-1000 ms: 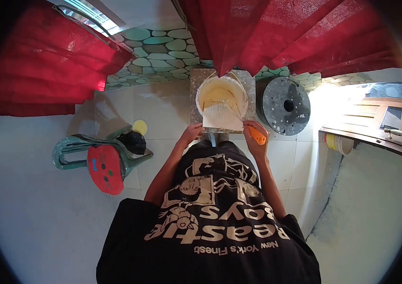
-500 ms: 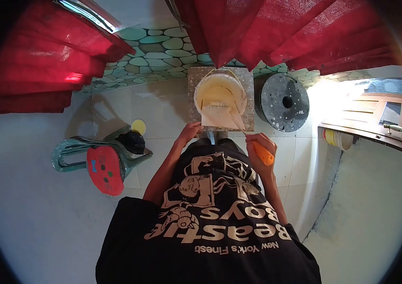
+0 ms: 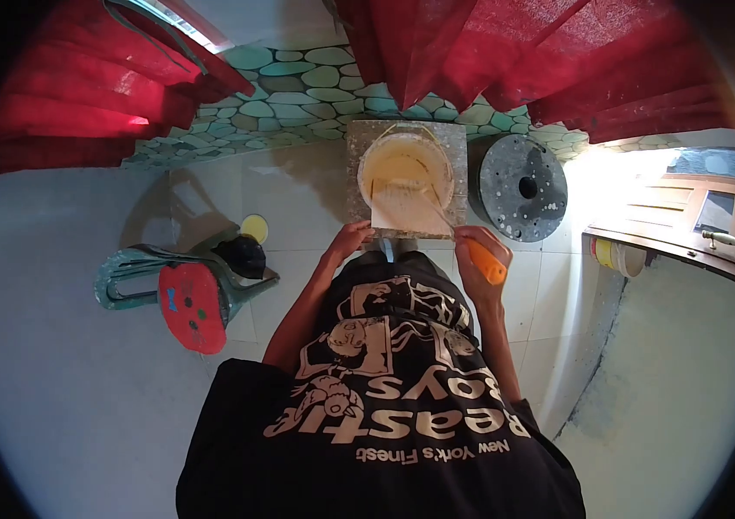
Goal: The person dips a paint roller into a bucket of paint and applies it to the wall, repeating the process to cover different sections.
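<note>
My right hand [image 3: 475, 246] is closed around the orange handle of a paint roller [image 3: 490, 264]. Its thin frame reaches toward a pale flat board [image 3: 410, 218], where the roller's head is hard to make out. The board slopes out of a paint-smeared bucket [image 3: 445, 156] over the near rim. Fingers of my left hand [image 3: 352, 237] are closed at the board's near left corner; the exact hold is small in view. Beneath the bucket is a worn, spattered wooden stool top [image 3: 359, 138].
A round, paint-speckled black disc [image 3: 506, 199] stands right of the bucket. On the left are a green plastic chair [image 3: 138, 277] with a red seat patch [image 3: 192, 311], a black item [image 3: 242, 257] and a yellow lid [image 3: 254, 228]. Red curtains [image 3: 488, 52] hang ahead; a wooden door [image 3: 670, 203] is at right.
My right hand has moved slightly forward and its handle has turned a little. The left hand stays at the board's corner. The view has shifted slightly.
</note>
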Motion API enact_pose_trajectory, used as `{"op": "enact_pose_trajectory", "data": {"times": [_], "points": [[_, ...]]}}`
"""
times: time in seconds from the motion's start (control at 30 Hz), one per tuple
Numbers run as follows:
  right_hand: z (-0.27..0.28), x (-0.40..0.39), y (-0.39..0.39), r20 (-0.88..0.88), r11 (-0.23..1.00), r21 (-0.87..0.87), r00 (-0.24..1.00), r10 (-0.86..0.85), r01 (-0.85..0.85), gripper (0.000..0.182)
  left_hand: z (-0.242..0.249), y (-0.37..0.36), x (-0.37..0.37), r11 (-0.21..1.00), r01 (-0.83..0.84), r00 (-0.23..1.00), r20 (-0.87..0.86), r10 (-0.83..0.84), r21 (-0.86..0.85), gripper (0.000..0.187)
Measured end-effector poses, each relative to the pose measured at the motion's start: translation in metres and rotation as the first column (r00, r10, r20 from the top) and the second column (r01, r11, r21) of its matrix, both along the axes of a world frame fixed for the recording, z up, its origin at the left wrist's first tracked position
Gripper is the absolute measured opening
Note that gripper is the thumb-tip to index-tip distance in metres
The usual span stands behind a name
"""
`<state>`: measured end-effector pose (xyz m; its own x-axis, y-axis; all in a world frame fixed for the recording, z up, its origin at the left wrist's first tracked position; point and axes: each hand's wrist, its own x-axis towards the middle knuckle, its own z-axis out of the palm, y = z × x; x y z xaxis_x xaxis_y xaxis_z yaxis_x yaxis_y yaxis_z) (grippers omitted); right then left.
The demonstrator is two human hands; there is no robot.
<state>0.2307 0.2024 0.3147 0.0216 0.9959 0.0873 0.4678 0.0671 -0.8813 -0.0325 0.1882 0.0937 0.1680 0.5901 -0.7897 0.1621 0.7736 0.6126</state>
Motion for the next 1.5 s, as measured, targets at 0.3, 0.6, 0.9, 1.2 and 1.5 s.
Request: {"op": "enact_pose_trajectory", "data": {"times": [0.3, 0.6, 0.9, 1.2, 1.5], "points": [[-0.064, 0.017, 0.015, 0.023, 0.992, 0.078, 0.995, 0.093, -0.095, 0.01, 0.001, -0.001, 0.0, 1.0, 0.007, 1.0, 0.016, -0.007, 0.0, 0.059], [-0.066, 0.045, -0.009, -0.009, 0.996, 0.007, 0.996, 0.091, -0.091, 0.008, -0.003, 0.002, 0.0, 1.0, 0.022, 0.999, 0.026, -0.022, 0.015, 0.059], [0.032, 0.046, -0.037, -0.03, 0.996, -0.019, 0.995, 0.091, -0.092, 0.009, -0.009, 0.0, -0.001, 1.0, -0.011, 1.0, 0.011, 0.011, 0.015, 0.057], [-0.017, 0.019, 0.015, 0.07, 1.0, 0.014, 0.997, 0.023, -0.024, 0.008, -0.007, 0.002, 0.002, 1.0, -0.021, 1.0, -0.008, 0.021, 0.003, 0.052], [-0.053, 0.023, 0.015, 0.082, 0.997, 0.048, 0.995, 0.053, -0.057, 0.007, 0.007, 0.0, 0.006, 0.999, -0.033, 0.999, -0.026, 0.033, 0.028, 0.054]]}}
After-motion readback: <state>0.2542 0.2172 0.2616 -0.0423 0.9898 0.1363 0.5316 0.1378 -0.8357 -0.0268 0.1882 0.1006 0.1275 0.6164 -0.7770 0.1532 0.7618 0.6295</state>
